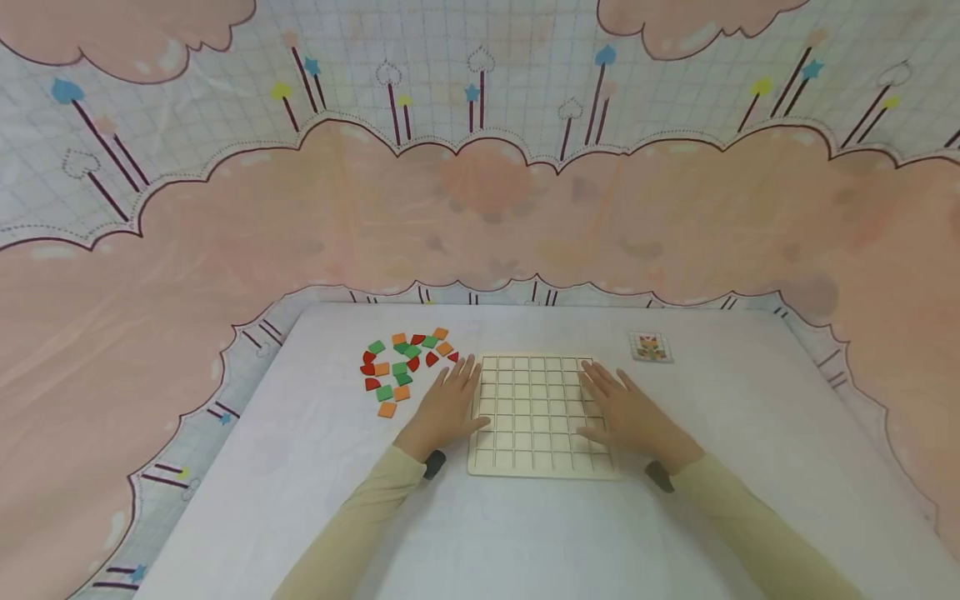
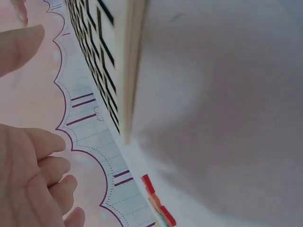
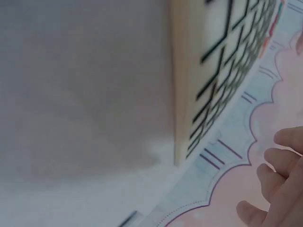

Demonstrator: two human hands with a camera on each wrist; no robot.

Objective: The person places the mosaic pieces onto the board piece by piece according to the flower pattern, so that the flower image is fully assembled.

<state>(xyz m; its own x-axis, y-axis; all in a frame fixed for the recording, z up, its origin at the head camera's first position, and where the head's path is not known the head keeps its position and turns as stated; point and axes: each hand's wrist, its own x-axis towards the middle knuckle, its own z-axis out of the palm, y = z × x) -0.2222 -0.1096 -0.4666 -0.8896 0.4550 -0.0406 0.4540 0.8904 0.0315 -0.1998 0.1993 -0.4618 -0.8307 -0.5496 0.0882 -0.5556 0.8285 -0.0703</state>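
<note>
A pale wooden board (image 1: 540, 467) with a grooved grid of squares lies flat on the white table. Over its left edge is my left hand (image 1: 444, 408), fingers extended and thumb pointing inward across the grid. The right hand (image 1: 632, 412) mirrors it at the right edge, its fingertips above the outer squares. In the left wrist view, the left hand (image 2: 28, 175) appears raised beside the board's side (image 2: 130, 71), holding nothing. The right wrist view likewise shows the right hand (image 3: 284, 182) with nothing in its grasp. Whether either hand touches the board I cannot tell.
Left of the board lie several loose red, green and orange tiles, among them an orange tile (image 1: 387, 410). A small square pattern card (image 1: 651, 347) lies at the back right. A patterned cloth (image 1: 525, 225) hangs behind the table (image 1: 247, 517).
</note>
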